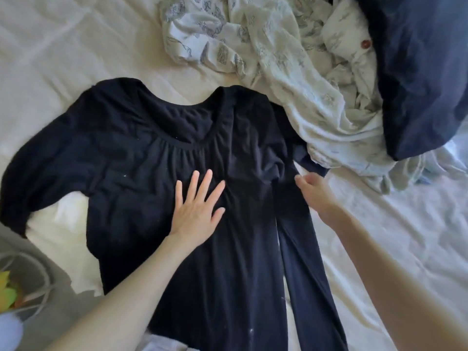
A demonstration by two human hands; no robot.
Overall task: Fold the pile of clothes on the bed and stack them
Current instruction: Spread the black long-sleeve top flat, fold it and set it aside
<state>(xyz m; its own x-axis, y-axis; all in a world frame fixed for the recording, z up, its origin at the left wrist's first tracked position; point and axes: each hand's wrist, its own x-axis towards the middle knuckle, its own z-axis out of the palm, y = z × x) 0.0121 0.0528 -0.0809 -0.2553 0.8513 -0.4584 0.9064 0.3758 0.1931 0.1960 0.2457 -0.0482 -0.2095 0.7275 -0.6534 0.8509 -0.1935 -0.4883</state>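
Black top (152, 153) spread flat on bed (45, 46), near edge, neck toward far side. Left hand (196, 211) flat on chest, fingers spread, gripping nothing. Right hand (316, 193) at right sleeve, fingers curled; grip unclear. Unfolded pile (291, 59) at far right corner.

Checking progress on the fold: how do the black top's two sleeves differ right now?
The left sleeve is spread outward across the bed; the right sleeve is folded straight down along the body. The left hand presses the chest flat; the right hand is at the right sleeve's shoulder. Both sleeves are long and black.
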